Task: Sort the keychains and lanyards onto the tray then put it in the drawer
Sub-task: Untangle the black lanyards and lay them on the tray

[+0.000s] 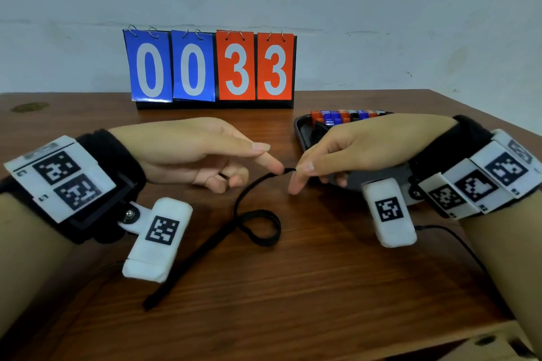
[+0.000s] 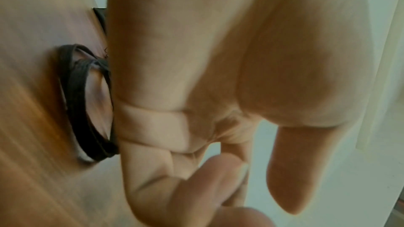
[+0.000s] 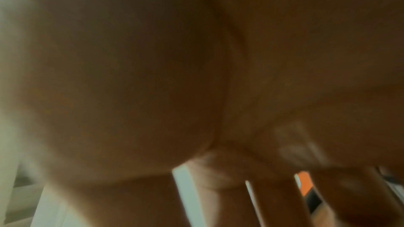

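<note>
A black lanyard (image 1: 205, 253) lies on the wooden table, with a loop in its middle and one end lifted between my hands. My right hand (image 1: 299, 177) pinches that lifted end between thumb and forefinger. My left hand (image 1: 269, 158) touches the same end with its straight forefinger, its thumb held apart above. In the left wrist view, the lanyard's loop (image 2: 74, 92) lies beside my left hand (image 2: 218, 75). The black tray (image 1: 297, 126) stands behind my right hand and holds several red and blue keychains (image 1: 340, 117). My right palm (image 3: 153, 75) fills the blurred right wrist view.
A flip scoreboard (image 1: 211, 67) reading 0033 stands at the back of the table against the wall. A thin black cable (image 1: 457, 243) runs over the table under my right wrist. The table's front right edge (image 1: 498, 328) is close to my right forearm.
</note>
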{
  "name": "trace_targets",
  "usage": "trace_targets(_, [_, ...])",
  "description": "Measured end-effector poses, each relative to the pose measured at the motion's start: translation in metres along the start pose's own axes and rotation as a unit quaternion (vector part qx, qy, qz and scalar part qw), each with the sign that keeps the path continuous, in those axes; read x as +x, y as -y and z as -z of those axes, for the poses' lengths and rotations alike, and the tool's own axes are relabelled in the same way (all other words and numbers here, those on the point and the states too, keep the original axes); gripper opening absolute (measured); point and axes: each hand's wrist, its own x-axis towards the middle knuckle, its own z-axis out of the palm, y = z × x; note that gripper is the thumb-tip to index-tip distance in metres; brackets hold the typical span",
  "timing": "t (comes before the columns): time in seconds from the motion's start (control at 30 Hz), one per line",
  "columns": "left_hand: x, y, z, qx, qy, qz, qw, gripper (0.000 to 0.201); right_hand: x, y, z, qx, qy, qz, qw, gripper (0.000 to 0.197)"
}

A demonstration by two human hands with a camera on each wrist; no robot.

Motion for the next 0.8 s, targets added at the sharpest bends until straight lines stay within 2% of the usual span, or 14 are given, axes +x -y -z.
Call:
trace_targets(0.2, [0.002,0.004,-0.001,0.002,-0.001,0.007,1.0,0.031,0.0,0.001,0.001,0.04,-0.126,0.033,0.991,0.034])
trace_targets(0.27, [-0.001,0.001,-0.003,0.01,0.003,0.008,1.0,0.031,0.003,0.001,-0.001,0.104,-0.158,0.055,0.981,0.03])
trace_targets(0.3, [-0.003,0.0,-0.003,0.012,0.009,0.009,1.0,0.039,0.006,0.0,-0.002,0.14,-0.169,0.065,0.973,0.028])
trace_targets(0.37, [-0.005,-0.002,-0.002,0.05,0.017,0.019,0.998,0.078,0.01,-0.001,-0.004,0.194,-0.187,0.082,0.96,0.027])
trace_targets(0.4, [-0.006,-0.003,-0.001,0.079,0.016,0.021,0.997,0.088,0.012,-0.002,-0.004,0.213,-0.193,0.086,0.954,0.026])
trace_targets(0.43, [-0.007,-0.004,-0.002,0.09,0.016,0.021,0.996,0.082,0.014,-0.003,-0.004,0.231,-0.197,0.088,0.949,0.026])
trace_targets(0.5, [-0.009,-0.006,-0.003,0.039,0.018,0.008,0.999,0.045,0.017,-0.004,-0.004,0.262,-0.204,0.088,0.939,0.025])
trace_targets(0.57, [-0.01,-0.006,-0.003,-0.012,0.012,-0.003,1.0,0.029,0.02,-0.007,-0.005,0.285,-0.211,0.092,0.93,0.024])
trace_targets(0.73, [-0.006,-0.007,-0.006,-0.09,-0.039,-0.005,0.995,0.034,0.026,-0.013,-0.006,0.331,-0.245,0.1,0.906,0.023])
trace_targets(0.8, [-0.006,-0.008,-0.009,-0.089,-0.038,0.01,0.995,0.038,0.026,-0.014,-0.006,0.342,-0.253,0.103,0.899,0.022])
